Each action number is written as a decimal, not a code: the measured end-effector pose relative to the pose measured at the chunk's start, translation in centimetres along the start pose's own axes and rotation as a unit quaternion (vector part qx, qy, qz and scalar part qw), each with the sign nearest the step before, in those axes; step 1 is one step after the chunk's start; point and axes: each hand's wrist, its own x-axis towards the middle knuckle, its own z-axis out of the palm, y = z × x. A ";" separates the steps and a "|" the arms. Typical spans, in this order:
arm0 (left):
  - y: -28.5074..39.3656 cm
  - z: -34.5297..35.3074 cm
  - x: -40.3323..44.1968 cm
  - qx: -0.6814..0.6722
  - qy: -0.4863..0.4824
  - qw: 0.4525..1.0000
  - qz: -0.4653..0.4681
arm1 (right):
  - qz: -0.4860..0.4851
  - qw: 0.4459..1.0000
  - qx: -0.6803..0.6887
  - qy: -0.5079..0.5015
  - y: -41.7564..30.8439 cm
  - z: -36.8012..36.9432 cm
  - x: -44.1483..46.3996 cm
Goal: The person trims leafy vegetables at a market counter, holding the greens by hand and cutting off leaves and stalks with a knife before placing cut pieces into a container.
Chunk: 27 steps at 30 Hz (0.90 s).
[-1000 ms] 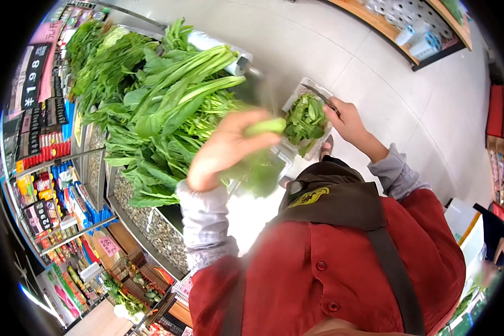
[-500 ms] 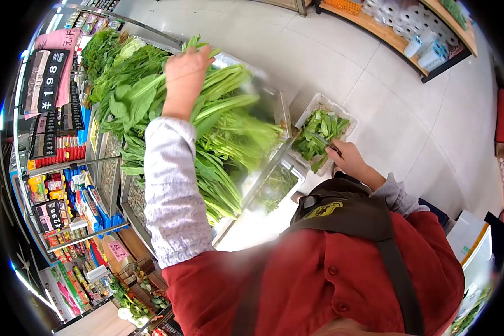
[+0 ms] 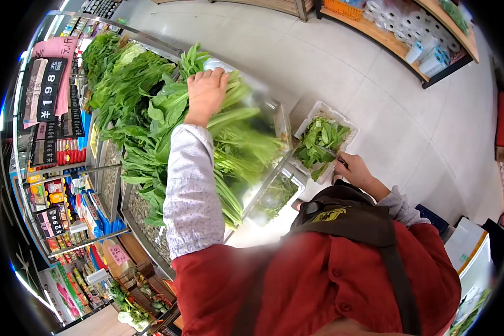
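The left hand lies back-up on a heap of leafy greens, its fingers bent over the far side; their tips are hidden, so whether it pinches a stalk or merely rests there cannot be told. The heap spreads beneath it and to both sides, pale stalks running out to its right and nearer the body, broad leaves to its left, all piled in a display case with clear walls. Nearer the body and left of that hand, a bed of pebbles shows in the metal-edged part of the case. The right hand is closed round the dark handle of a knife, whose blade points away over the cut leaves; contact between them is unclear. These leaves fill much of a white plastic basket on the floor, just beyond that hand. To the right hand's left, against the case, a clear bin holds loose feathery greens. Well beyond the right hand, an orange basket and plastic rolls sit on a wooden shelf.
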 end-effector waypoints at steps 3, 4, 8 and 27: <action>-0.8 1.0 -0.6 -0.054 -0.020 0.998 -0.035 | -0.001 1.000 0.002 -0.010 0.1 0.2 0.2; -1.1 1.8 -1.0 -0.104 -0.030 0.992 -0.065 | -0.007 1.000 0.005 -0.007 0.0 0.2 0.3; -1.7 2.2 -0.9 -0.141 -0.018 0.988 -0.054 | -0.032 0.999 -0.013 -0.005 0.1 0.2 0.2; 0.1 -9.7 -8.1 -0.093 0.148 0.984 -0.039 | 0.034 0.993 0.105 -0.043 -3.4 1.5 0.9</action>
